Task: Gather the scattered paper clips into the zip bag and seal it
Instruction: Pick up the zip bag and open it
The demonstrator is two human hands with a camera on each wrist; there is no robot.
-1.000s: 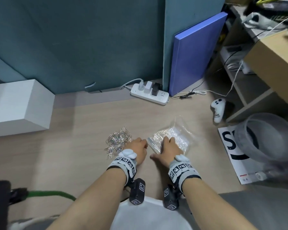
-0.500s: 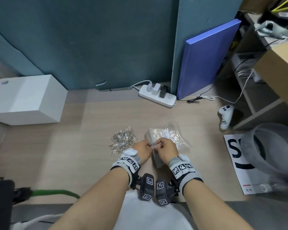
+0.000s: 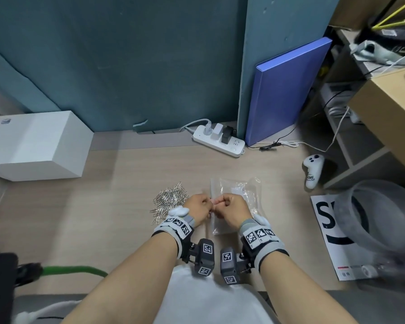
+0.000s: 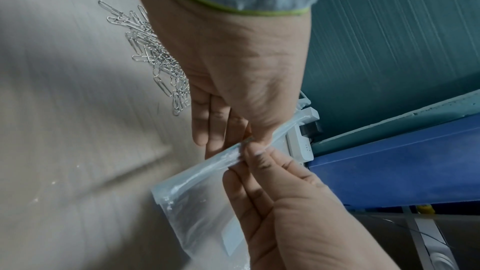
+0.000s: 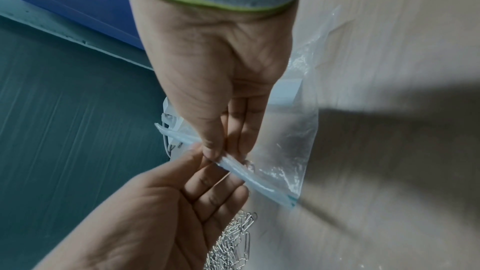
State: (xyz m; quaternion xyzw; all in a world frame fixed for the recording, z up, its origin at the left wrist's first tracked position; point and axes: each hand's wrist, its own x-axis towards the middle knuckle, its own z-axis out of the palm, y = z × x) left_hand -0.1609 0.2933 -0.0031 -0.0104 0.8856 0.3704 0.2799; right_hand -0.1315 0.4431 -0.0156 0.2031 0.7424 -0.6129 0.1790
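A pile of silver paper clips (image 3: pixel 170 199) lies loose on the wooden table (image 3: pixel 103 218), just left of my hands. The clear zip bag (image 3: pixel 240 190) lies to its right, and no clips show inside it. My left hand (image 3: pixel 206 206) and right hand (image 3: pixel 220 204) meet at the bag's left edge. In the left wrist view the left hand (image 4: pixel 246 141) pinches the zip strip of the bag (image 4: pixel 197 202), with the clips (image 4: pixel 153 59) behind it. In the right wrist view the right hand (image 5: pixel 215 153) pinches the same strip of the bag (image 5: pixel 285 151), raised off the table.
A white box (image 3: pixel 38 146) stands at the back left, a power strip (image 3: pixel 220 141) and a blue board (image 3: pixel 288 90) at the back. A white controller (image 3: pixel 312 169), a printed sheet (image 3: pixel 325 220) and a grey tub (image 3: pixel 379 213) lie to the right.
Both hands lay on the table and bag a second ago. They have since come together, pinched the bag's zip edge and lifted it. The clip pile has not moved.
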